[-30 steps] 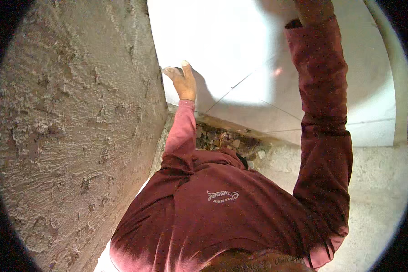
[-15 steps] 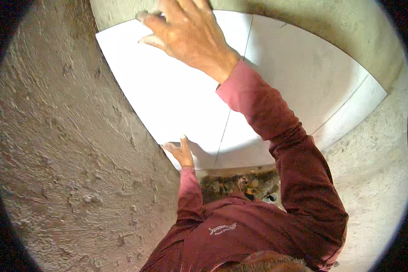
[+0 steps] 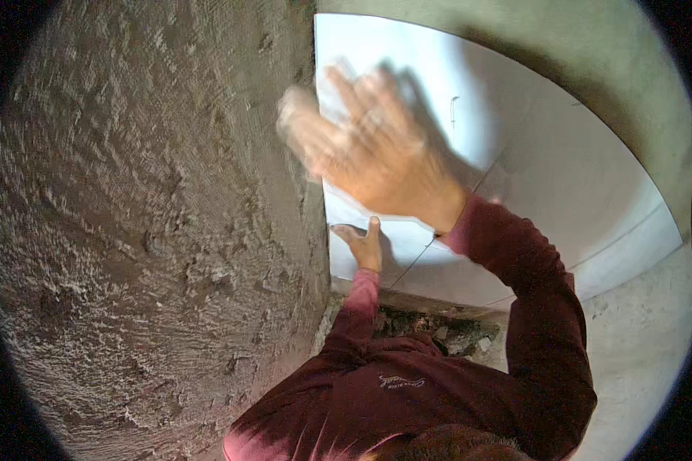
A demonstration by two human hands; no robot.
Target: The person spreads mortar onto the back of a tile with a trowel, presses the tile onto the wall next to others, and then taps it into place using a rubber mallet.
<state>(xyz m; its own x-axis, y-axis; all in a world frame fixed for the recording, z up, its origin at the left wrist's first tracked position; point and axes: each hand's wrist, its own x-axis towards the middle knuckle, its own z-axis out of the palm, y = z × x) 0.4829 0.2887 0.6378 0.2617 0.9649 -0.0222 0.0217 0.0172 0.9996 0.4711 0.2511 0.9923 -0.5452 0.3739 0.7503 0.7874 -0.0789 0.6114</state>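
White tiles (image 3: 569,165), where are they?

They fill a big patch from 12 o'clock round to 3 o'clock. Thin dark lines run across them. A bright light shines on the part near 12.

What's next to them?

A bumpy brown wall (image 3: 146,230) is over at 9 o'clock, right along their left edge. Broken bits of stone (image 3: 469,338) are just past their bottom edge, between 4 and 5 o'clock.

What is the left hand (image 3: 367,252) doing?

It's near the middle of the clock, by the tiles' left edge. Its thumb points to 12 and its fingers point to 9. It's spread out, not squeezed up, and it looks like it rests on the tiles.

And the right hand (image 3: 388,157)?

That one is up at 12 o'clock, big and blurry. Its fingers are apart, and I see nothing in it. It looks lifted off the tiles, but I can't see its palm.

So what step is this?

My guess is one hand steadies the tiles at the edge and the other reaches over them.

What does the next move need?

I think a soft, flat touch from the right hand, with its fingertips kept clear of the bumpy wall.
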